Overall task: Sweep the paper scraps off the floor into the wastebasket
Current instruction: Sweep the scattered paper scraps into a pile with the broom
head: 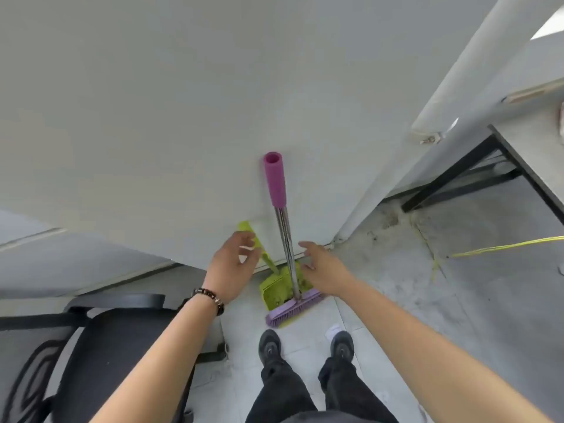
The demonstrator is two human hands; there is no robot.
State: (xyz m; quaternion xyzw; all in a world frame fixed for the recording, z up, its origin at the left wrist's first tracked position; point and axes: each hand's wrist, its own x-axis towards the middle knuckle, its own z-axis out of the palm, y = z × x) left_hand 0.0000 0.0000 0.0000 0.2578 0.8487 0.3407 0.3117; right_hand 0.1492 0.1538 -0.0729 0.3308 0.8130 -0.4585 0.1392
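Note:
A broom (283, 227) with a steel pole, magenta grip and purple bristle head leans upright against the white wall. Beside it stands a lime-green dustpan (276, 288), its green handle rising to the left of the pole. My left hand (232, 264), wearing a bead bracelet, reaches to the dustpan handle with fingers loosely curved near it, not closed round it. My right hand (320, 267) is stretched out with straight fingers just right of the broom pole, not touching it. One small white paper scrap (332, 329) lies by my right shoe. No wastebasket shows.
A black office chair (100, 355) stands at the lower left. A white desk on a black frame (457, 175) fills the right. A yellow cable (503, 247) crosses the dusty grey tile floor (396, 285). My two black shoes stand just below the broom head.

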